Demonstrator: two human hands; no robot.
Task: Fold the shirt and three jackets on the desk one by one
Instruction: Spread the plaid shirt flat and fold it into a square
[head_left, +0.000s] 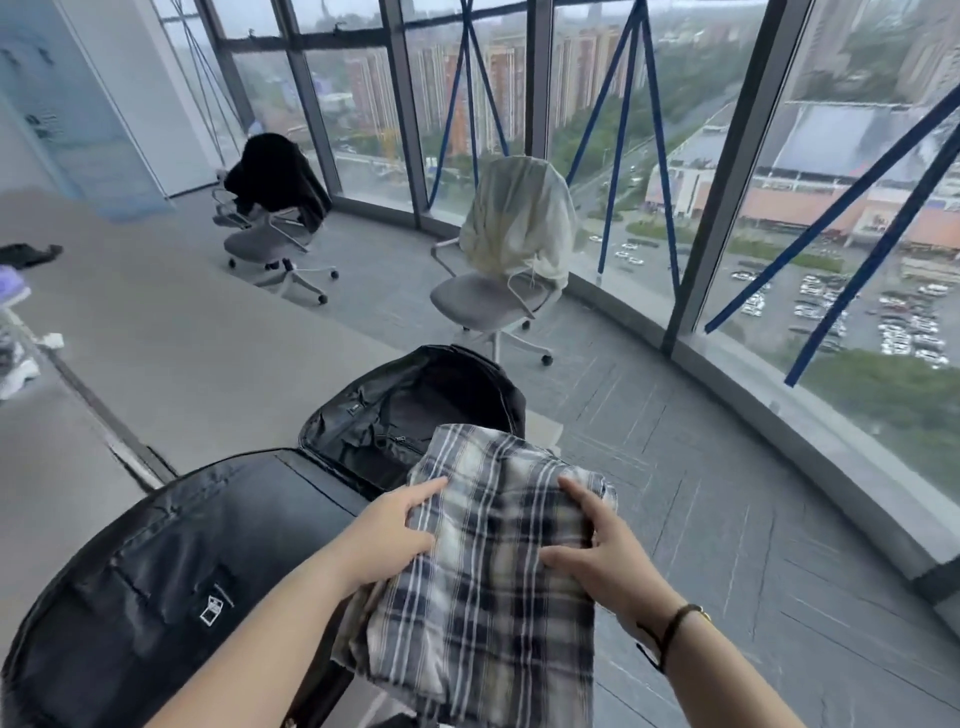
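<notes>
The left hand (392, 538) grips the left edge of the folded plaid shirt (488, 577), thumb on top and fingers curled under the cloth. The right hand (597, 551) holds the right edge the same way — thumb and fingers spread over the top, the rest wrapped round the side; a dark band sits on that wrist. The shirt hangs between both hands as a bundle, its far end just over the mouth of an open black backpack (171, 577) that lies on the near end of the grey desk (171, 338).

Farther off, a black jacket (278, 174) is draped over the back of the left office chair (275, 249), and a cream jacket (519, 221) over the right office chair (493, 306) — both stand on the floor by the curved window wall (727, 182). A small dark garment (28, 254) lies at the desk's far left edge.
</notes>
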